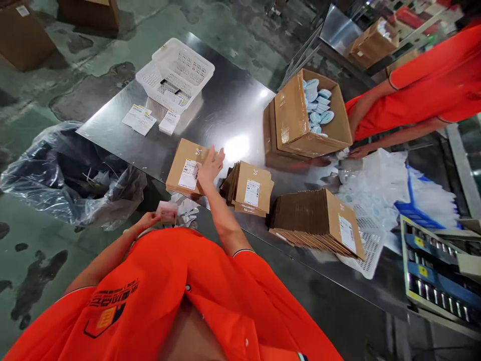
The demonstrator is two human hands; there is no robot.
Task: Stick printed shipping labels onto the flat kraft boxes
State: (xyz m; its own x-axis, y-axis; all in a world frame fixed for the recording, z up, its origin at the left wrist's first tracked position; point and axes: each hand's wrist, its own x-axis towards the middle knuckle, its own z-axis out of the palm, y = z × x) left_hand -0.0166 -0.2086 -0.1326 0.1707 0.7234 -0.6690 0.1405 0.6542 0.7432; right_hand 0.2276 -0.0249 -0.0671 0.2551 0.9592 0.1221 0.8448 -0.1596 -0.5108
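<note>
My left hand [149, 219] is closed on a small pinkish-white pad of labels [167, 212], low beside the table's front edge. My right hand [211, 168] lies with its fingers spread at the right side of a stack of flattened cardboard boxes [182, 173]. A white printed label [188, 174] sits on the top box. Just right of that hand stands a second, fanned stack of flattened boxes [252, 188], labelled likewise. Further right, a long leaning row of flattened boxes [311, 220] rests partly over a white perforated basket [370, 250].
A white plastic basket [195, 55] and printed cards [139, 119] are on the steel table [225, 100]. An open carton [293, 115] holds pale-blue packets. Opposite, a co-worker in red [424, 85] reaches beside it. A plastic-lined bin [75, 175] stands left; crumpled paper strips [187, 209] lie near me.
</note>
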